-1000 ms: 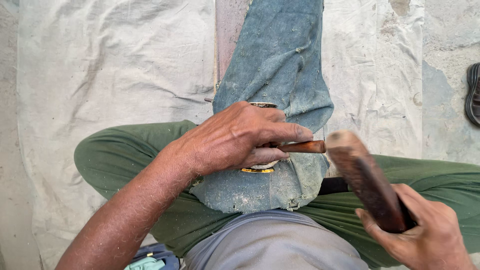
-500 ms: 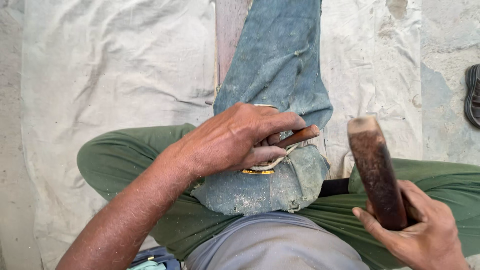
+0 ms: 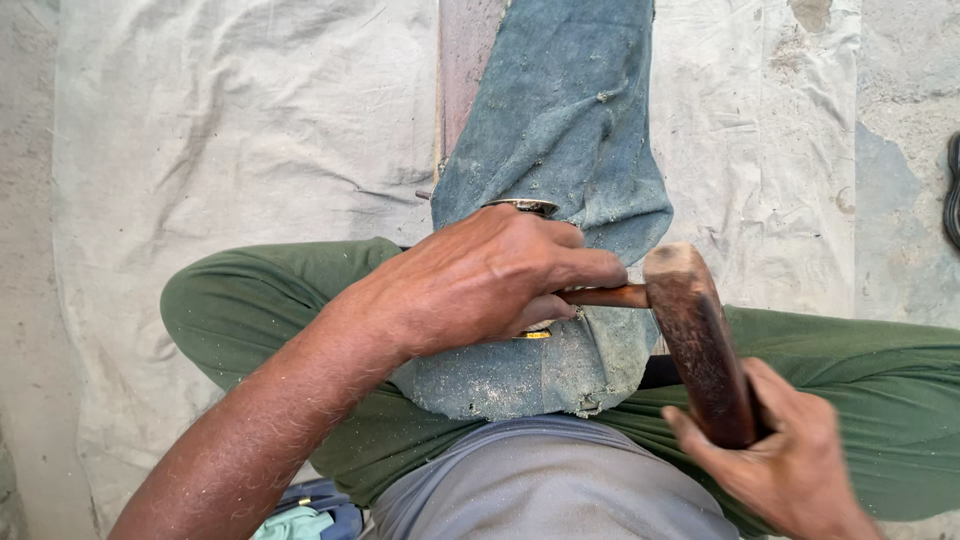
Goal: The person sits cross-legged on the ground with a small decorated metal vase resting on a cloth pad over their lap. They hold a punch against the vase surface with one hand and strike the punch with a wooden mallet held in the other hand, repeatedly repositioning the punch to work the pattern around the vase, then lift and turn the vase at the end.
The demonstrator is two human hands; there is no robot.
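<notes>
Nearest, at five o'clock: right hand (image 3: 790, 460), fingers wrapped tight around a dark wooden mallet (image 3: 700, 340), its head meeting the handle end of a chisel (image 3: 605, 296). At centre: left hand (image 3: 490, 280), fingers closed over that chisel, pressing it down onto dusty blue cloth (image 3: 560, 150) across the lap. Best struck squarely, chisel held steady, knuckles kept clear of the mallet's path. Beyond, at twelve o'clock: pale sheet (image 3: 250, 130) over the floor.

A makeshift floor workshop: pale canvas sheet (image 3: 250, 150) spread over bare concrete floor (image 3: 900, 130); sawdust-flecked denim cloth (image 3: 560, 120) across the lap; worn wooden mallet (image 3: 700, 340) for handwork.
</notes>
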